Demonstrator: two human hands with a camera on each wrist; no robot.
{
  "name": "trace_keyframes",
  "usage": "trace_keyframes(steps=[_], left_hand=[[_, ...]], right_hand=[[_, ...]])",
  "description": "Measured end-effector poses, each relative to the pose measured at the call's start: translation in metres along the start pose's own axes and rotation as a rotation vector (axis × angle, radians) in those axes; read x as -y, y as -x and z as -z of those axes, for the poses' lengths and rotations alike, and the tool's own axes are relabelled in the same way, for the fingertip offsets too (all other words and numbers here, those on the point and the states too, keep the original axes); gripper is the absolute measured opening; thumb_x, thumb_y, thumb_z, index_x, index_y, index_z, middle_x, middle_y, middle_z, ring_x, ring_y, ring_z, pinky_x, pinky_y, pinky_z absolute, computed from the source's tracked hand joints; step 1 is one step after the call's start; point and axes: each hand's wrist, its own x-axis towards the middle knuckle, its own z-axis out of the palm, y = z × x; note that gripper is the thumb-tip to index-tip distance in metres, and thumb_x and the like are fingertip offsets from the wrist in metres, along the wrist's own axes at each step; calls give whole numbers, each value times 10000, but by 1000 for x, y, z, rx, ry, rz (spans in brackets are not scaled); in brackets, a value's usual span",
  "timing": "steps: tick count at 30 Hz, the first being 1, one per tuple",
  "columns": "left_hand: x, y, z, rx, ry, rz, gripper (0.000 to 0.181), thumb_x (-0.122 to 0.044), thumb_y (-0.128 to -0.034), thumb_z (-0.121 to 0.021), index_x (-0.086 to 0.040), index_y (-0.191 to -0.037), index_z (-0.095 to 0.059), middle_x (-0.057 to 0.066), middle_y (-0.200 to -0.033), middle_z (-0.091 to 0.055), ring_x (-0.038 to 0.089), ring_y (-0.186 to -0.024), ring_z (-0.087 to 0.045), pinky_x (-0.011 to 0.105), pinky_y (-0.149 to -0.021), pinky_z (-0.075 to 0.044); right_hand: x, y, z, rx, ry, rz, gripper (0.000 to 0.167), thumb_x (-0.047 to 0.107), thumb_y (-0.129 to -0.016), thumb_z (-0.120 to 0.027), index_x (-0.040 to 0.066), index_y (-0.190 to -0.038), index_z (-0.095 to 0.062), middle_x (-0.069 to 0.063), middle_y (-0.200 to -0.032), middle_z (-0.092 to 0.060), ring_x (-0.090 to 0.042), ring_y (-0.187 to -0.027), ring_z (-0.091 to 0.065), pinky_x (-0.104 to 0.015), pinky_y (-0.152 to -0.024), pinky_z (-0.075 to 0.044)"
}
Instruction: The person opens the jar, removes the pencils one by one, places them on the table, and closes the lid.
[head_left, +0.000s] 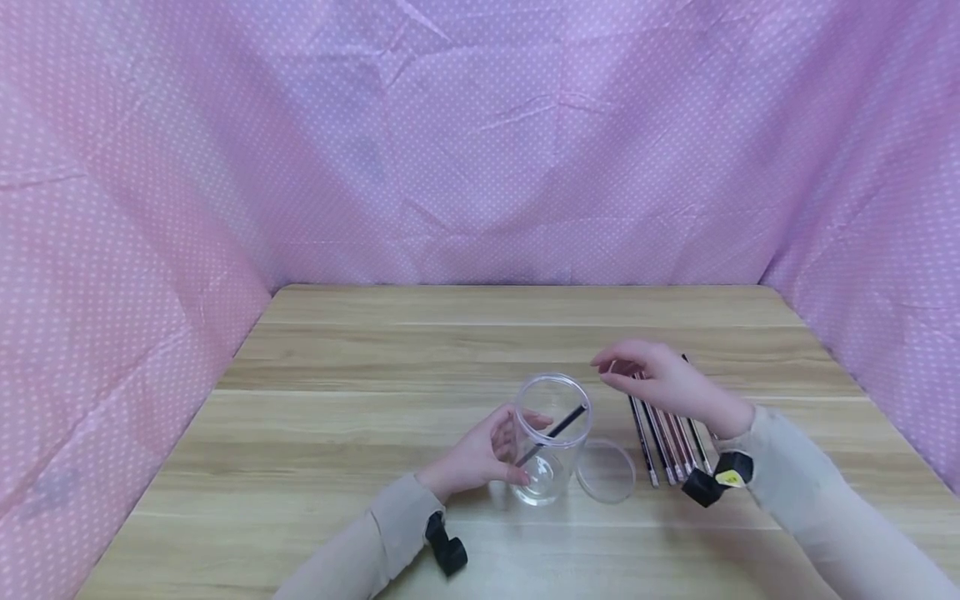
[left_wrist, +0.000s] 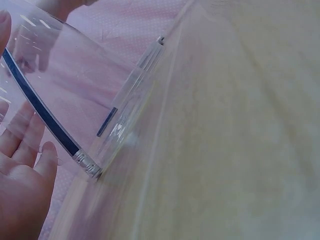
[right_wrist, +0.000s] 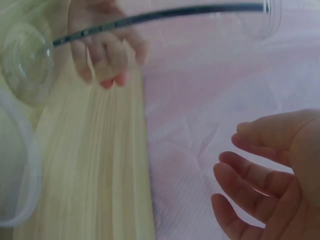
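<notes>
A clear plastic jar [head_left: 551, 467] stands on the table, its open mouth upward. Inside it leans one dark pencil [head_left: 564, 422], its metal-banded end down near the base, as the left wrist view shows. My left hand [head_left: 480, 454] holds the jar from the left, thumb at the front and fingers round the far side. Up and to the right of the jar hovers my right hand [head_left: 660, 379], fingers loosely bent with nothing between them. Beneath and beside it lie several pencils [head_left: 662, 442] in a row, partly hidden by that hand and wrist.
A clear round lid [head_left: 606, 493] lies flat between the jar and the pencils. The wooden table [head_left: 337, 358] ends at a pink dotted cloth [head_left: 480, 167] that hangs at the back and both sides.
</notes>
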Motion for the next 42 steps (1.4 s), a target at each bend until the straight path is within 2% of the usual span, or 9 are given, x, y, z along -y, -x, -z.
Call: trace_keyframes(steps=[10,15,18,21,24,28,31,38,42], left_hand=[[-2,0,2,6,6,5,710,75,-702,-732,-26,-1320,-398,98,-1449,-445,210,-1371,-374,353,-1156,-289],[-3,0,2,-6,1,16,746,93,-693,-722,-50,-1347,-394,93,-1448,-448,212,-1367,-380,355,-1155,-290],[-3,0,2,-2,1,16,750,93,-694,-720,-54,-1353,-392,92,-1448,-447,214,-1368,-379,361,-1156,-287],[-3,0,3,5,7,9,743,87,-702,-721,-48,-1353,-390,95,-1446,-449,214,-1369,-377,369,-1158,-284],[-3,1,3,5,5,11,740,76,-709,-727,-44,-1355,-387,86,-1444,-454,204,-1367,-381,364,-1155,-290],[-4,1,3,-1,0,19,743,76,-708,-728,-49,-1356,-387,79,-1444,-455,201,-1365,-385,357,-1152,-296],[-5,1,2,-6,-3,23,740,74,-704,-728,-57,-1350,-392,77,-1447,-451,205,-1367,-381,360,-1155,-290],[-3,1,-1,0,1,21,731,37,-714,-746,-63,-1346,-394,72,-1449,-450,199,-1371,-375,371,-1160,-282],[-2,0,-4,-7,-1,15,757,45,-707,-742,-55,-1365,-381,80,-1450,-447,206,-1369,-377,370,-1157,-286]], right_hand=[[30,1,2,-84,45,182,253,-54,-798,-666,73,-1017,-663,-35,-908,-692,2,-779,-590,-264,-646,-547],[40,2,3,-128,51,312,322,-95,-761,-667,66,-1040,-650,-15,-934,-667,-32,-786,-584,-181,-688,-517],[45,3,3,-145,40,387,302,-66,-788,-660,53,-1065,-642,-26,-964,-650,-51,-793,-582,-134,-714,-490],[49,4,2,-152,30,436,204,55,-885,-626,50,-1088,-641,-29,-1004,-639,-70,-806,-593,-126,-725,-489],[50,7,3,-156,68,455,231,231,-963,-541,72,-1092,-650,-14,-1048,-627,-92,-864,-595,-142,-762,-481],[51,10,3,-162,134,476,339,345,-982,-468,85,-1079,-662,-22,-1084,-616,-133,-958,-589,-146,-870,-450],[51,13,3,-155,149,481,364,363,-980,-463,78,-1083,-663,-42,-1097,-612,-154,-985,-587,-139,-927,-430],[49,20,3,-122,186,463,345,354,-960,-522,80,-1125,-651,-73,-1124,-603,-161,-1012,-583,-186,-900,-462],[46,23,3,-115,184,479,328,330,-944,-562,71,-1124,-650,-73,-1133,-594,-159,-1018,-575,-169,-905,-449]])
